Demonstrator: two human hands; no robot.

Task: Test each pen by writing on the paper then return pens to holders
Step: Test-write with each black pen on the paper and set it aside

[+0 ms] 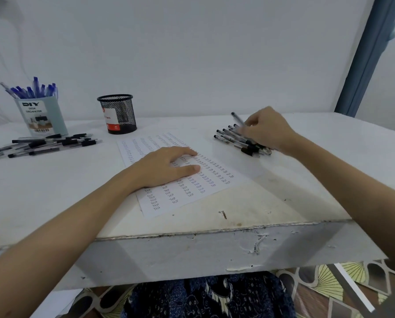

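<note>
Left hand [169, 166] flat on paper [205, 177], fingers straight, right hand [266, 129] pinching a pen [237, 118] above pile [237, 141] near tabletop's right edge

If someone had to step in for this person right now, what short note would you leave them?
Left hand: flat on the paper, steadying it.
Right hand: pinching one pen above the right pile.
Paper is nearly full of "Test" rows.
Blue pens stand in the DIY holder; the mesh cup shows no pens.
Left pile lies loose on the table.
Left: test the held pen and the rest, then put the black pens in holders.
</note>
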